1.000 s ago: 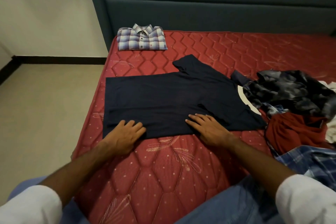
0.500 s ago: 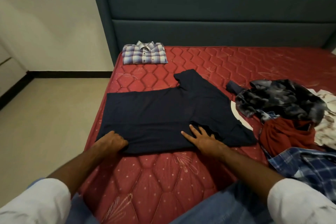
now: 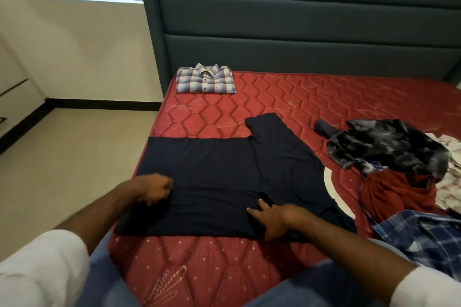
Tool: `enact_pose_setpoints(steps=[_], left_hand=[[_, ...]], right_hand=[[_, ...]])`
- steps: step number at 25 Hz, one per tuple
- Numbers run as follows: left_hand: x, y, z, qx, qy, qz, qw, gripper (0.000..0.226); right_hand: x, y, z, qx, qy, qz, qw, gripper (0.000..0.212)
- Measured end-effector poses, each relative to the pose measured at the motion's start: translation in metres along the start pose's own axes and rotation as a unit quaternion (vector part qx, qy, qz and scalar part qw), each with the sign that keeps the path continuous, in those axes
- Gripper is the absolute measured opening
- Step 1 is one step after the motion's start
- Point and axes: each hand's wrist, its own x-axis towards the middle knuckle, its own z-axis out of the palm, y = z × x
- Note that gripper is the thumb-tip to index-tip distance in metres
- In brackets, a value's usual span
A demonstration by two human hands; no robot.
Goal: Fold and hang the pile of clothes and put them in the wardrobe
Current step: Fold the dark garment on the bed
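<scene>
A navy T-shirt lies spread flat on the red mattress, collar end toward the right. My left hand is on its left hem end with fingers curled into the fabric; the hand is blurred. Spread fingers of my right hand press on the shirt's near edge, beside the near sleeve. A folded blue-and-white plaid shirt sits at the mattress's far left corner. The unfolded pile lies at the right: a grey mottled garment, a red garment and a blue plaid shirt.
A dark teal padded headboard rises behind the mattress. Beige floor runs along the bed's left side up to a cream wall. A white patterned cloth shows at the right frame edge. My knees in blue trousers are at the bottom.
My left hand went from lying flat on the hem to curling into the fabric. My right hand slid a little along the near edge. The view tilted up, showing more headboard.
</scene>
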Motion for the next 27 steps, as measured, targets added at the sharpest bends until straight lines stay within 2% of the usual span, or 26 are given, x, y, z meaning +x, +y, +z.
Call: enact_pose_setpoints(steps=[1, 3, 5, 7, 10, 11, 13, 15, 16, 17, 19, 20, 22, 23, 24, 25, 27], left_hand=[[0.008, -0.009, -0.009, 0.003, 0.072, 0.004, 0.997, 0.008], [0.031, -0.027, -0.023, 0.017, 0.154, -0.009, 0.988, 0.021], [0.058, -0.040, -0.033, 0.002, 0.166, -0.044, 0.985, 0.041], [0.087, -0.049, -0.042, -0.009, 0.165, -0.062, 0.984, 0.047], [0.130, -0.065, -0.046, -0.037, 0.194, -0.074, 0.978, 0.054], [0.142, -0.068, -0.045, -0.044, 0.206, -0.082, 0.974, 0.055], [0.165, -0.074, -0.043, -0.047, 0.241, -0.088, 0.965, 0.048], [0.178, -0.080, -0.046, -0.049, 0.270, -0.077, 0.959, 0.033], [0.182, -0.084, -0.047, -0.048, 0.275, -0.067, 0.958, 0.030], [0.186, -0.091, -0.046, -0.038, 0.275, -0.063, 0.958, 0.030], [0.187, -0.104, -0.046, -0.016, 0.273, -0.075, 0.959, 0.030], [0.185, -0.107, -0.046, -0.014, 0.273, -0.084, 0.958, 0.028], [0.182, -0.105, -0.047, -0.003, 0.280, -0.099, 0.955, 0.024], [0.181, -0.101, -0.047, 0.007, 0.283, -0.106, 0.953, 0.022], [0.180, -0.098, -0.048, 0.009, 0.282, -0.107, 0.953, 0.021], [0.179, -0.096, -0.049, -0.001, 0.276, -0.108, 0.955, 0.020], [0.178, -0.099, -0.054, -0.036, 0.249, -0.098, 0.963, 0.022]], right_hand=[[0.004, 0.006, -0.017, 0.003, 0.010, -0.025, 1.000, 0.082], [0.014, 0.018, -0.055, 0.093, 0.050, -0.078, 0.991, 0.052], [0.033, 0.037, -0.093, 0.190, 0.107, -0.074, 0.973, 0.037], [0.067, 0.072, -0.124, 0.213, 0.193, -0.023, 0.958, 0.031], [0.126, 0.133, -0.153, 0.255, 0.296, 0.072, 0.918, 0.037], [0.141, 0.151, -0.157, 0.280, 0.326, 0.125, 0.894, 0.044], [0.164, 0.187, -0.155, 0.351, 0.357, 0.267, 0.824, 0.058], [0.186, 0.224, -0.141, 0.393, 0.345, 0.347, 0.778, 0.073], [0.192, 0.238, -0.135, 0.413, 0.349, 0.342, 0.768, 0.076], [0.196, 0.247, -0.133, 0.445, 0.368, 0.300, 0.759, 0.074], [0.201, 0.262, -0.132, 0.494, 0.407, 0.226, 0.734, 0.050], [0.202, 0.264, -0.132, 0.503, 0.423, 0.225, 0.719, 0.036], [0.201, 0.260, -0.133, 0.462, 0.464, 0.284, 0.701, 0.037], [0.196, 0.247, -0.136, 0.426, 0.479, 0.315, 0.700, 0.042], [0.196, 0.234, -0.139, 0.374, 0.504, 0.300, 0.719, 0.045], [0.196, 0.219, -0.142, 0.321, 0.518, 0.226, 0.760, 0.047], [0.197, 0.188, -0.152, 0.242, 0.457, 0.011, 0.856, 0.052]])
